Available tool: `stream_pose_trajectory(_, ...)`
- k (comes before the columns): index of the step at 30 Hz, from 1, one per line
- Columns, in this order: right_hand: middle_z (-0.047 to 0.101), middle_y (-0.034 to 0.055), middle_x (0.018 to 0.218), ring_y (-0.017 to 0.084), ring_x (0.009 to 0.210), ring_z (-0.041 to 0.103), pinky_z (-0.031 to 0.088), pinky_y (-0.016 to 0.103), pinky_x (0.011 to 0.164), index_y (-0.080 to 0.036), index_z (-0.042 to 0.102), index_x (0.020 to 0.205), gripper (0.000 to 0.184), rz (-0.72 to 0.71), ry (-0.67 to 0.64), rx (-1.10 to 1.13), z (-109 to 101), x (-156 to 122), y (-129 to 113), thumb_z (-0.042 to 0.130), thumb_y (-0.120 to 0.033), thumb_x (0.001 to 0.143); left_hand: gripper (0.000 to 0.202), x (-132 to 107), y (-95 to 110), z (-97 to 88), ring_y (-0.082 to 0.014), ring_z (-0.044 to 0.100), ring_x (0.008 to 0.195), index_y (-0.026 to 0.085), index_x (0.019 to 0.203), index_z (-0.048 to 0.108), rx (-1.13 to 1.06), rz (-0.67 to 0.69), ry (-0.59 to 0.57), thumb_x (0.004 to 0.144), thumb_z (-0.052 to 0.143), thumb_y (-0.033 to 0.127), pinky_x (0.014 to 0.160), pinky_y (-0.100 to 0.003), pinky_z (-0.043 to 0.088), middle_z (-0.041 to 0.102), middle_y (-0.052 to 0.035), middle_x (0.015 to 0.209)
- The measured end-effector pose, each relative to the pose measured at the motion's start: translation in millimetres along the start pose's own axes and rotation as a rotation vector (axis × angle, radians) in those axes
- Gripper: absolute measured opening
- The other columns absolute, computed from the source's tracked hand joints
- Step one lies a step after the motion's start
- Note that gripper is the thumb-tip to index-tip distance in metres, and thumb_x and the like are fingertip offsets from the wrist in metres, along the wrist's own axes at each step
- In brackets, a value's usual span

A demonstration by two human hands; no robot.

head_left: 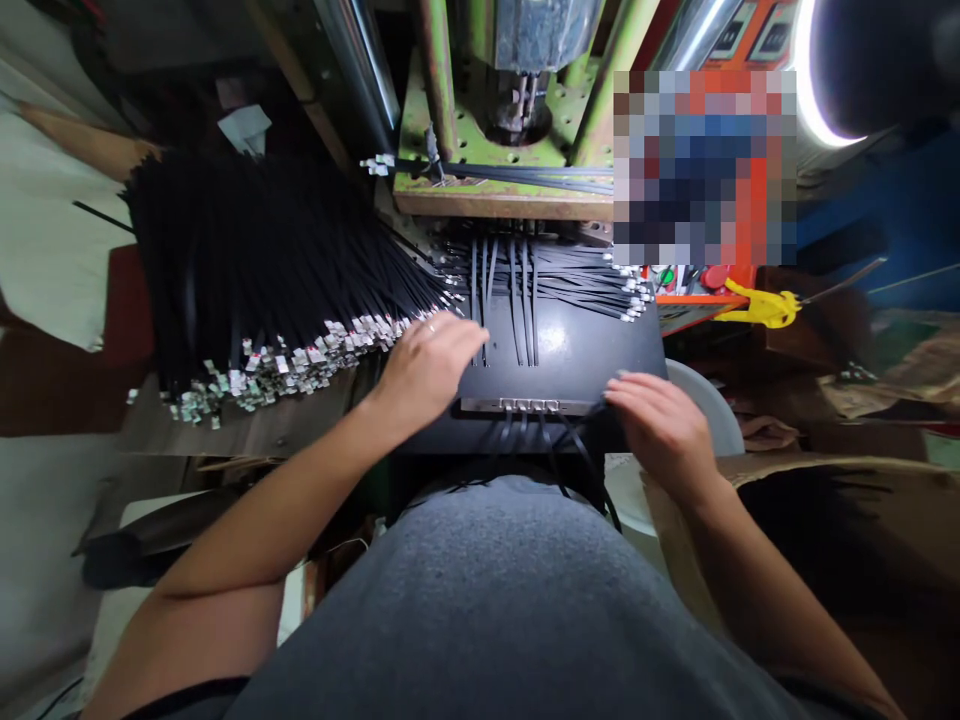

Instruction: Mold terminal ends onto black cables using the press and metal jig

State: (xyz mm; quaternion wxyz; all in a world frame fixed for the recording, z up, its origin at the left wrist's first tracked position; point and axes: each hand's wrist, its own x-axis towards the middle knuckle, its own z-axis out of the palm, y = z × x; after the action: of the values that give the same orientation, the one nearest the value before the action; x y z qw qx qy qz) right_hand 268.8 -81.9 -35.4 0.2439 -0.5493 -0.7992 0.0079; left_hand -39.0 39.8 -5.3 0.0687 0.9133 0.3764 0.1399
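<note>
My left hand point(429, 362) rests with fingers stretched over the left edge of a glossy black plate point(592, 350), its fingertips on one of the black straps point(517, 300) laid across it. My right hand point(661, 425) lies at the plate's front right corner, fingers extended flat over dark straps hanging off the edge. Several straps lie side by side on the plate with metal ends point(529, 405) lined up at its front rim. A large fan of black straps with silver metal tips point(262, 270) is piled left of the plate.
A green press frame point(495, 170) with a central ram stands behind the plate, more straps bundled under it. A yellow-handled tool point(761, 305) lies to the right. A white bucket rim point(705, 400) and brown cardboard point(825, 480) sit at right. A bright lamp point(817, 90) glares top right.
</note>
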Motion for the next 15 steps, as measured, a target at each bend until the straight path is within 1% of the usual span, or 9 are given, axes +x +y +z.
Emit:
stream_pose_trajectory(2, 0.069, 0.0103, 0.113, 0.027, 0.108, 0.062, 0.053, 0.046, 0.091, -0.023, 0.071, 0.103, 0.021, 0.120, 0.057, -0.137, -3.9, -11.6, 17.9, 0.057, -0.016, 0.090, 0.032, 18.6, -18.3, 1.9, -0.0291, 0.058, 0.110, 0.016, 0.119, 0.064, 0.154, -0.088, 0.015, 0.092, 0.049, 0.012, 0.091, -0.046, 0.048, 0.069, -0.0109, 0.112)
stream_pose_trajectory(4, 0.068, 0.0127, 0.108, 0.027, 0.102, 0.063, 0.054, 0.045, 0.087, -0.022, 0.071, 0.106, 0.021, 0.184, 0.101, -0.208, -8.5, -19.2, 23.7, 0.058, -0.017, 0.089, 0.028, 34.2, -27.4, 6.7, -0.0292, 0.060, 0.102, 0.015, 0.111, 0.068, 0.213, -0.142, -0.026, 0.091, 0.049, 0.011, 0.086, -0.046, 0.049, 0.070, -0.0119, 0.099)
stream_pose_trajectory(6, 0.069, 0.0113, 0.102, 0.025, 0.097, 0.064, 0.054, 0.042, 0.086, -0.022, 0.068, 0.111, 0.026, 0.180, 0.150, -0.160, -11.1, -21.9, 16.4, 0.058, -0.013, 0.089, 0.027, 39.3, -22.3, 10.3, -0.0258, 0.063, 0.095, 0.014, 0.104, 0.070, 0.158, -0.117, -0.036, 0.092, 0.046, 0.010, 0.084, -0.042, 0.051, 0.070, -0.0112, 0.095)
stream_pose_trajectory(7, 0.070, 0.0099, 0.102, 0.024, 0.096, 0.065, 0.054, 0.041, 0.087, -0.023, 0.067, 0.113, 0.029, 0.167, 0.168, -0.094, -10.3, -21.4, 9.2, 0.058, -0.011, 0.088, 0.028, 36.3, -14.6, 10.5, -0.0236, 0.064, 0.094, 0.014, 0.104, 0.070, 0.093, -0.067, -0.022, 0.093, 0.045, 0.010, 0.084, -0.039, 0.052, 0.069, -0.0107, 0.098)
stream_pose_trajectory(9, 0.071, 0.0071, 0.104, 0.021, 0.096, 0.066, 0.054, 0.039, 0.089, -0.025, 0.065, 0.114, 0.032, 0.134, 0.167, 0.106, -3.3, -16.6, -7.4, 0.059, -0.008, 0.088, 0.025, 19.2, 6.5, 6.8, -0.0203, 0.065, 0.097, 0.015, 0.105, 0.069, -0.069, 0.089, 0.005, 0.095, 0.046, 0.012, 0.085, -0.034, 0.054, 0.068, -0.0093, 0.105)
stream_pose_trajectory(11, 0.072, 0.0051, 0.106, 0.020, 0.098, 0.067, 0.055, 0.039, 0.091, -0.026, 0.065, 0.110, 0.028, 0.088, 0.129, 0.317, 9.4, -8.9, -20.6, 0.060, -0.009, 0.088, 0.019, -9.7, 24.1, -2.4, -0.0189, 0.065, 0.099, 0.016, 0.101, 0.068, -0.188, 0.211, -0.003, 0.097, 0.050, 0.019, 0.087, -0.032, 0.055, 0.068, -0.0073, 0.106)
stream_pose_trajectory(12, 0.072, 0.0048, 0.108, 0.020, 0.100, 0.066, 0.055, 0.040, 0.092, -0.025, 0.066, 0.106, 0.024, 0.075, 0.105, 0.394, 16.2, -4.9, -24.7, 0.061, -0.010, 0.089, 0.017, -26.8, 27.8, -8.8, -0.0188, 0.065, 0.100, 0.017, 0.101, 0.068, -0.217, 0.220, -0.020, 0.097, 0.052, 0.022, 0.089, -0.032, 0.055, 0.068, -0.0064, 0.107)
stream_pose_trajectory(13, 0.072, 0.0049, 0.109, 0.020, 0.102, 0.066, 0.055, 0.041, 0.092, -0.025, 0.067, 0.102, 0.019, 0.077, 0.086, 0.446, 22.3, -1.4, -27.2, 0.061, -0.012, 0.090, 0.017, -44.8, 26.9, -16.5, -0.0189, 0.065, 0.101, 0.018, 0.104, 0.068, -0.224, 0.188, -0.039, 0.097, 0.053, 0.023, 0.091, -0.034, 0.055, 0.068, -0.0056, 0.109)
stream_pose_trajectory(15, 0.072, 0.0058, 0.110, 0.021, 0.104, 0.065, 0.055, 0.042, 0.091, -0.024, 0.068, 0.097, 0.011, 0.120, 0.049, 0.496, 30.1, 3.6, -28.7, 0.061, -0.017, 0.091, 0.025, -81.3, 12.0, -36.4, -0.0201, 0.064, 0.107, 0.024, 0.119, 0.064, -0.180, 0.036, -0.072, 0.097, 0.051, 0.022, 0.097, -0.038, 0.054, 0.065, -0.0041, 0.120)
